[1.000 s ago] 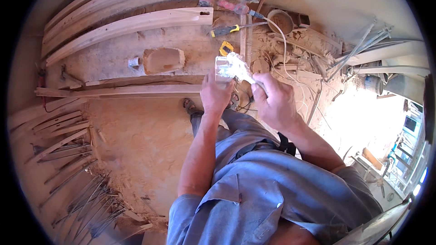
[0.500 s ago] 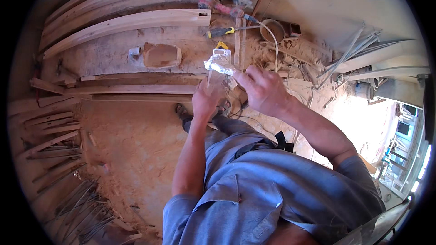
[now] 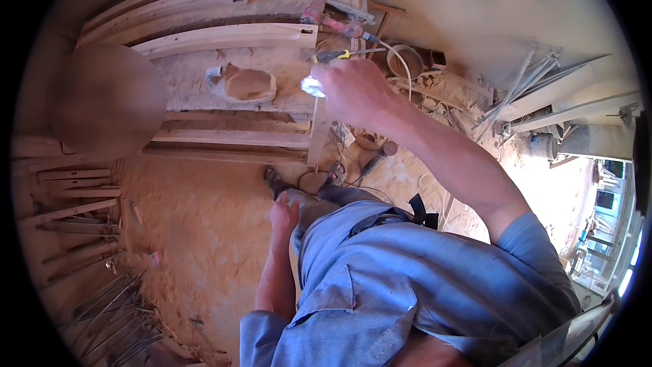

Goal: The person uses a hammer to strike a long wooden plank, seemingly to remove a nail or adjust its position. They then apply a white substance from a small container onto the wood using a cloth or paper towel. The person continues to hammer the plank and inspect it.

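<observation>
My right hand [image 3: 350,90] reaches over the workbench, its fingers closed on a bright white, crumpled piece [image 3: 312,86] that looks like plastic. Most of that piece is hidden by the hand. Just beyond the knuckles lies a screwdriver [image 3: 331,56] with a yellow and black handle. Low beside my thigh, my left hand [image 3: 284,215] hangs loosely, its thumb apart from the fingers and nothing visible in it.
A dusty bench carries long wooden beams [image 3: 231,39], a hollowed, dust-covered piece [image 3: 249,85], a red power tool [image 3: 333,24] and a round container [image 3: 405,61]. Cables run near my feet. Wood strips [image 3: 78,194] stack at left. A blurred round patch covers the bench's left end.
My left hand has let go of the white piece and dropped to my thigh. My right hand has moved slightly left and farther over the bench with it.
</observation>
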A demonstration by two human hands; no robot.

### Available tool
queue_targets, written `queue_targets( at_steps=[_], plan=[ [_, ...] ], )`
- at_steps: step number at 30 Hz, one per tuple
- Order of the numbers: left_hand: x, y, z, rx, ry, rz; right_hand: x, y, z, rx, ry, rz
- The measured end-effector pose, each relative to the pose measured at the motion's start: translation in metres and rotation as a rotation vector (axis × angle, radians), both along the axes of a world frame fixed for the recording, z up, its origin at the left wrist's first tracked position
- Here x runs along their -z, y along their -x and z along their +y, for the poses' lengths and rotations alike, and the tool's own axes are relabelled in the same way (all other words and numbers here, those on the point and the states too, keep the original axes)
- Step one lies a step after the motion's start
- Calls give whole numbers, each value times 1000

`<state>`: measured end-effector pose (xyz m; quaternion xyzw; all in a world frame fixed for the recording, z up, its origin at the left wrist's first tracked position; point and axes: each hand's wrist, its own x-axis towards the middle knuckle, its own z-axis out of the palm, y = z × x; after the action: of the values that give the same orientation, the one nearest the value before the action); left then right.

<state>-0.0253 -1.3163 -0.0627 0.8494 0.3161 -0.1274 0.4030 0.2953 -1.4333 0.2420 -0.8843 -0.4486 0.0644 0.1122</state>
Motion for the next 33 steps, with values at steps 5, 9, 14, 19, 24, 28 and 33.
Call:
queue_targets(
  at_steps=[5, 9, 14, 19, 24, 28, 33],
  plan=[
    [13, 10, -7, 7, 77, 65, 43, -44, -26, 224, -652, 252],
    [12, 57, 3, -136, 123, 54, 31, -36, -67, 585, -756, 623],
    [72, 153, 33, -111, 97, 159, 58, -18, -132, 617, -640, 704],
    [44, 187, 36, -332, 10, 202, 51, -14, -114, 759, -825, 779],
    [10, 183, 41, -493, 245, 175, 74, -66, -87, 506, -636, 883],
    [-18, 164, 38, -487, 252, 81, 65, -87, -87, 380, -504, 882],
    [-3, 178, 49, -348, 130, 143, 64, -72, -101, 423, -503, 783]
  ],
)
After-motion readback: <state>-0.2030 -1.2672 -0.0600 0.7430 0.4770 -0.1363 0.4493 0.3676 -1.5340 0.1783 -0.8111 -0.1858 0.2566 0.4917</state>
